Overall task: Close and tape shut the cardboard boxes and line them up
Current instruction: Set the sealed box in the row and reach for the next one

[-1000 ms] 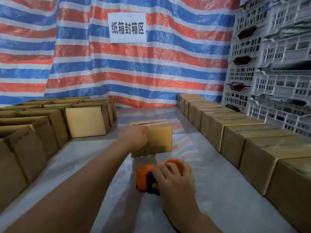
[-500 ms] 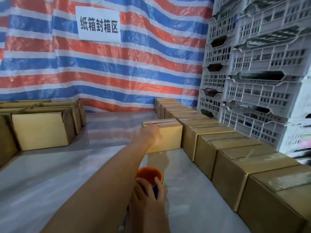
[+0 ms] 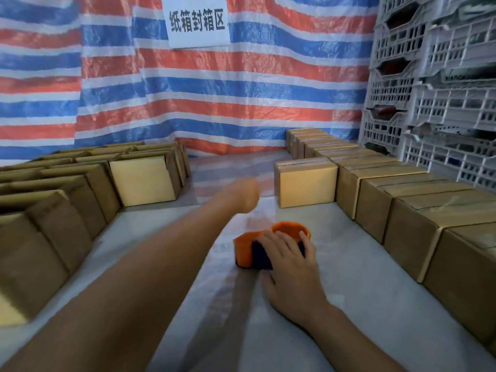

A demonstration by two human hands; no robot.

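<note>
A taped cardboard box stands on the plastic-covered floor, its right side against the row of taped boxes along the right. My left hand hangs stretched out just left of that box, blurred, fingers loosely curled, holding nothing and apart from the box. Nearer to me, my right hand grips an orange and dark blue tape dispenser that sits on the floor. On the left stand several untaped boxes in rows, one showing a pale face.
A red, blue and white striped tarp with a white sign hangs at the back. Stacked grey plastic crates rise behind the right row. A lane of pale floor runs between the two groups of boxes.
The box went from the middle of the floor to the right row under my left hand. That hand has since come off it and drawn back left. The view swung back left.
</note>
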